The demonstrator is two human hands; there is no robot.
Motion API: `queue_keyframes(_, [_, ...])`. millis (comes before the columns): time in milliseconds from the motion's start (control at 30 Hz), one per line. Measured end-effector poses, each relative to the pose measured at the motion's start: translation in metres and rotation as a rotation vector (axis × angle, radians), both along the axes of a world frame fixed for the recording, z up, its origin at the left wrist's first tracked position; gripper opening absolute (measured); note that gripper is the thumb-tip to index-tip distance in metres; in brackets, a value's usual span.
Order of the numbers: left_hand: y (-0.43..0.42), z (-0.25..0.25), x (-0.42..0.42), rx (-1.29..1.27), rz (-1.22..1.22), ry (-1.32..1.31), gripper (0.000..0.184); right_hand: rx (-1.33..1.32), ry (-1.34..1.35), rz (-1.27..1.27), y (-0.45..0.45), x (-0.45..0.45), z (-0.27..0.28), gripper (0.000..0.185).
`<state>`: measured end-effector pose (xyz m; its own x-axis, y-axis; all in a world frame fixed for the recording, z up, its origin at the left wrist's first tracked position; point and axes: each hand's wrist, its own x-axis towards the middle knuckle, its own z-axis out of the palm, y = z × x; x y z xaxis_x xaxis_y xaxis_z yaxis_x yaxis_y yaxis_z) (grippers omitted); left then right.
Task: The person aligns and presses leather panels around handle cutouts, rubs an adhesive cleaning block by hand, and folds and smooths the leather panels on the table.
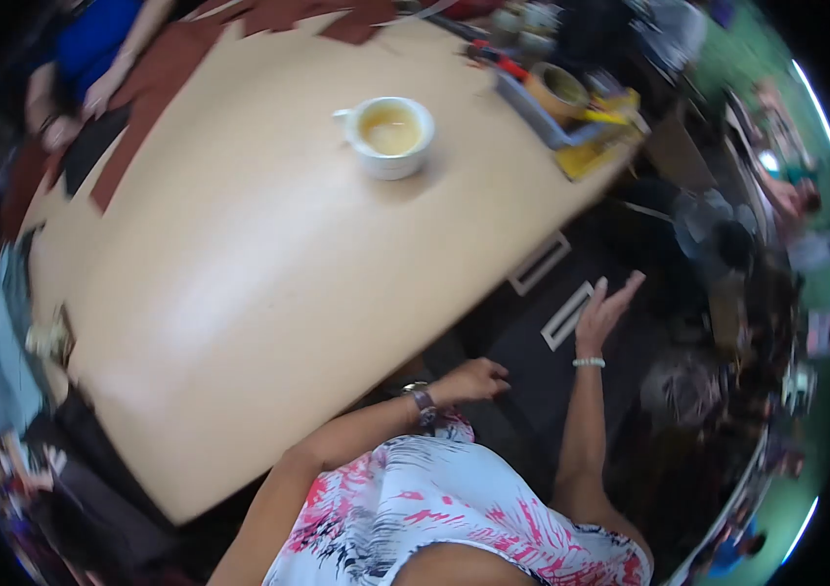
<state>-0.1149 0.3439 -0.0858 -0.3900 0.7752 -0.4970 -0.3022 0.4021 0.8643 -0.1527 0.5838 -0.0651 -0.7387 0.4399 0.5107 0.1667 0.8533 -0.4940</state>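
My right hand [607, 317], with a pale beaded bracelet at the wrist, is held out with its fingers stretched and nothing in it. Just left of it lies dark material [522, 337] bearing a light rectangular frame [567, 316], with a second light frame [540, 264] farther up. My left hand [473, 381], wearing a watch [424, 404], is held low by the table's near edge. Its fingers are loosely curled, and no object shows in them. A white cup [392, 161] with a yellowish-brown drink stands upright on the pale table [239, 273], out of reach of both hands.
A grey tray [532, 115] holding a tape roll [558, 90] and yellow items sits at the table's right corner. Reddish-brown pieces [166, 107] lie along the far left edge, where another person's hands [83, 112] rest. More people blur at the sides.
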Motion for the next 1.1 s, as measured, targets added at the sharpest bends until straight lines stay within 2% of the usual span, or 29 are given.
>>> queue_keyframes(33, [-0.005,0.014,0.001,0.08,-0.002,0.137,0.044,-0.024,0.111,0.099,-0.031,-0.013,0.02,0.067])
queue_keyframes(67, [-0.005,0.02,0.005,0.202,0.002,0.4,0.043,-0.061,0.219,0.206,-0.064,-0.025,0.04,0.066])
queue_keyframes(133, [-0.03,0.076,-0.007,0.364,-0.009,0.277,0.037,-0.075,0.274,0.364,-0.125,-0.048,0.073,0.067])
queue_keyframes(200, [-0.065,0.101,-0.014,0.355,0.019,0.449,0.031,-0.126,0.332,0.582,-0.188,-0.067,0.097,0.068])
queue_keyframes(267, [-0.124,0.135,-0.023,0.271,0.083,0.562,0.029,-0.436,0.367,0.86,-0.266,-0.07,0.118,0.069])
queue_keyframes(367, [-0.215,0.158,-0.006,0.224,0.489,0.655,0.028,-0.382,0.203,1.186,-0.346,-0.052,0.117,0.073])
queue_keyframes(433, [-0.266,0.192,0.026,-0.002,0.659,0.614,0.026,-0.34,0.105,1.347,-0.371,-0.028,0.116,0.077])
queue_keyframes(500, [-0.309,0.174,0.062,-0.01,1.101,0.677,0.021,-0.331,0.01,1.461,-0.401,-0.006,0.1,0.08])
queue_keyframes(567, [-0.352,0.168,0.104,-0.338,1.45,0.784,0.019,-0.308,0.01,1.511,-0.419,0.008,0.074,0.079])
queue_keyframes(600, [-0.368,0.166,0.121,-0.671,1.648,0.895,0.019,-0.296,0.006,1.525,-0.424,0.014,0.067,0.079])
queue_keyframes(633, [-0.386,0.166,0.137,-0.955,1.711,1.062,0.019,-0.254,-0.038,1.497,-0.419,0.019,0.074,0.069])
queue_keyframes(667, [-0.404,0.165,0.154,-1.268,1.786,1.179,0.02,-0.245,-0.06,1.481,-0.419,0.017,0.075,0.07])
queue_keyframes(700, [-0.426,0.155,0.167,-1.517,1.727,1.378,0.02,-0.235,-0.087,1.462,-0.416,0.014,0.078,0.072])
queue_keyframes(800, [-0.459,0.136,0.186,-1.868,1.667,1.32,0.02,-0.276,-0.146,1.425,-0.413,0.007,0.071,0.073])
queue_keyframes(900, [-0.475,0.123,0.201,-1.572,1.835,1.08,0.022,-0.307,-0.159,1.402,-0.416,0.008,0.073,0.071])
queue_keyframes(1000, [-0.484,0.126,0.208,-1.319,2.06,1.065,0.025,-0.321,-0.206,1.345,-0.417,0.012,0.08,0.068])
queue_keyframes(1100, [-0.495,0.134,0.22,-1.122,2.207,0.737,0.023,-0.34,-0.218,1.335,-0.418,0.012,0.079,0.067])
